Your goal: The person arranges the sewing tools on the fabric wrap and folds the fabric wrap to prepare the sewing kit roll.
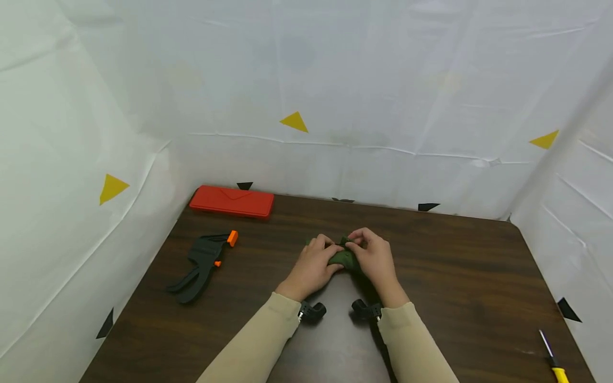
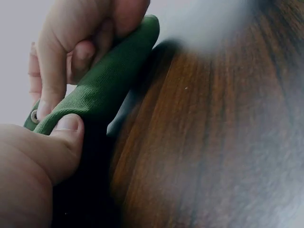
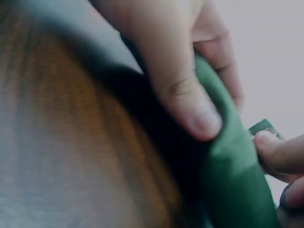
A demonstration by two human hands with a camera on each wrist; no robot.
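A green cloth piece (image 1: 342,259) lies at the middle of the table, between both hands. My left hand (image 1: 312,268) grips it from the left, its thumb pressing on the cloth (image 3: 237,166) in the right wrist view. From the other side, my right hand (image 1: 375,260) pinches a small green tab (image 3: 264,126) at the top of the cloth. A round metal eyelet (image 2: 34,116) shows on the tab in the left wrist view, beside a right fingertip. What kind of article the cloth belongs to cannot be told, since the hands cover much of it.
A red case (image 1: 232,201) lies at the back left of the wooden table (image 1: 460,287). A black clamp with orange pads (image 1: 200,266) is left of my hands. At the right front lies a yellow-handled screwdriver (image 1: 554,361). White sheeting (image 1: 354,69) stands behind and at both sides.
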